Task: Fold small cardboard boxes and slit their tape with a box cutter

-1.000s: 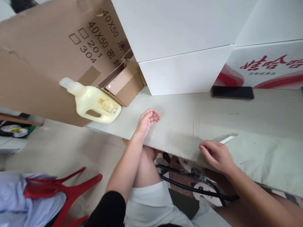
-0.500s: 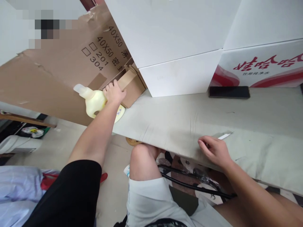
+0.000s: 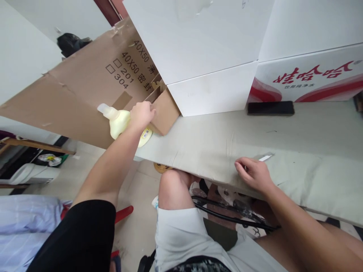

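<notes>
My left hand is at the upper edge of a small open cardboard box, its fingers curled inward. What they grip is hidden from view. Under my left forearm lies a pale yellow jug-like bottle with a translucent cap, tipped on its side. My right hand rests in a loose fist near the table's front edge. Out of its far side sticks the slim, pale blade of a knife; the handle is hidden in my fist.
White cartons stand along the back of the cloth-covered table. A black phone lies before the red-printed carton. Behind the bottle leans a large brown cardboard sheet. At lower left is a person's pale checked clothing.
My left hand's spread fingers have curled in at the small box, and its light-tan flap no longer shows. My right hand keeps the knife. The whole view has shifted slightly.
</notes>
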`<state>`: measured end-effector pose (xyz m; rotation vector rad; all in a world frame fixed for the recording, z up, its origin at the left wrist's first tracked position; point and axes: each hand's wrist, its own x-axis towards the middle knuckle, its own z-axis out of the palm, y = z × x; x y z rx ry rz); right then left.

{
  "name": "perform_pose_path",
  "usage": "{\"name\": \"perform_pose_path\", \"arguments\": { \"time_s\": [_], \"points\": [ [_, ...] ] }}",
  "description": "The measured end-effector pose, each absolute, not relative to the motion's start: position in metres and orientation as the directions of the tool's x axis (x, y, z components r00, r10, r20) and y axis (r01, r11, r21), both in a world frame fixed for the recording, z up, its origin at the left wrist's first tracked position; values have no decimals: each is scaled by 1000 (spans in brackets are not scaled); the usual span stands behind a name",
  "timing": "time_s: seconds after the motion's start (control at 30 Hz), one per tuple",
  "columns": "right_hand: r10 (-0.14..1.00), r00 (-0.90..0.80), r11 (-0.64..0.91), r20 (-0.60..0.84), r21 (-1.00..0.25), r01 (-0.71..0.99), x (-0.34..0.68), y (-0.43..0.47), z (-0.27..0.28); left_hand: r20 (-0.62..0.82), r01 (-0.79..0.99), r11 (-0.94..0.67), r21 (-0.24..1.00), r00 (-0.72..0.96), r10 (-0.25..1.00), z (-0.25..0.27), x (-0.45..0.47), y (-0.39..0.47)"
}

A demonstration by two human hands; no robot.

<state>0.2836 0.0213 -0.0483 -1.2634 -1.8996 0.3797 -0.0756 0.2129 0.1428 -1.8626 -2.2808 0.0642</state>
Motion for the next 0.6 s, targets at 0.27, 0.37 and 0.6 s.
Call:
{"name": "perform_pose_path", "arguments": {
  "time_s": [0.27,0.37,0.6],
  "points": [
    [882,-133,435,451,-674,597,292,17,-45,41,978,-28,-208,37,998,157,-31,111],
    [895,-70,399,441,-718,570,297,22,-41,40,960,-234,-156,243,969,151,-11,75],
    [842,352,275,408,-887,372,329,48,-40,43,682,-702,203,710,702,119,33,55]
  ]
}}
